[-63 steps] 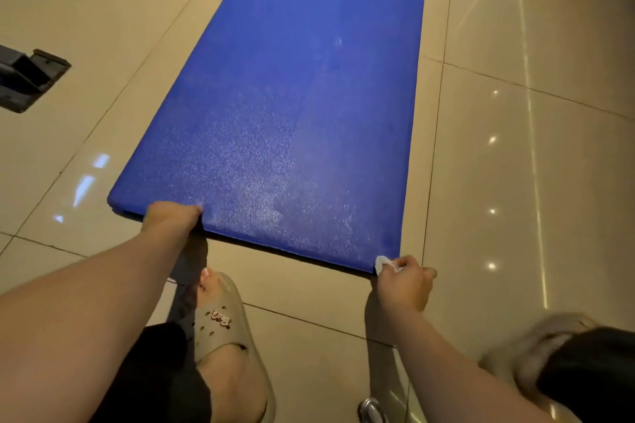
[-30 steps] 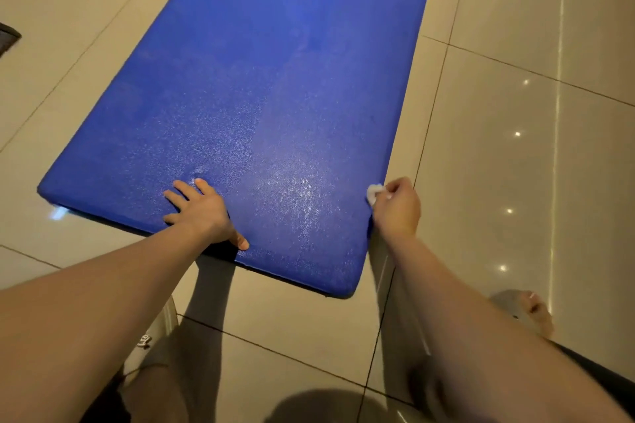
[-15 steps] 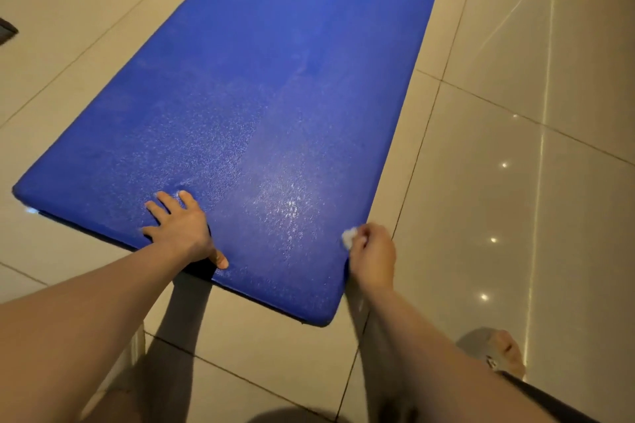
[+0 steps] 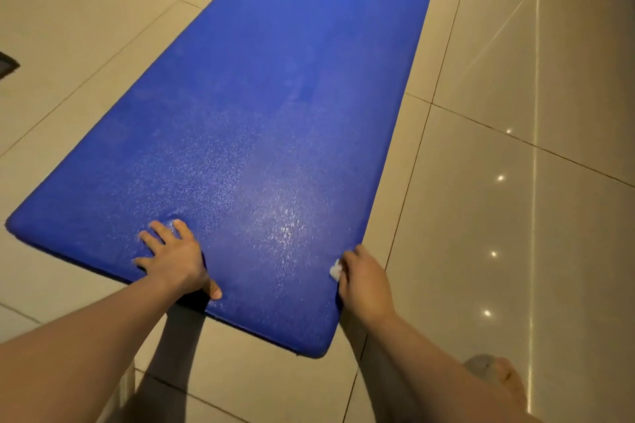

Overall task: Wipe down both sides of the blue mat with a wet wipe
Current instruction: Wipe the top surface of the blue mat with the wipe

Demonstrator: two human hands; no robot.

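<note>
This is an indoor room with a hard, polished floor, perhaps a home, though nothing here settles which. Large glossy beige tiles [image 4: 515, 86] with thin dark grout lines fill the whole frame. At the right they carry small bright dots [image 4: 500, 178], lamps mirrored in the glaze. A blue mat [image 4: 275, 96] lies flat up the middle, a bare foot [image 4: 505, 385] stands at lower right, and a dark fitting [image 4: 7, 65] shows at the left edge

Two bare forearms [image 4: 86, 340] from the bottom edge, bare left hand [image 4: 171, 259], bare right hand [image 4: 366, 282], toes [image 4: 510, 383] at lower right (edges blurred)
</note>
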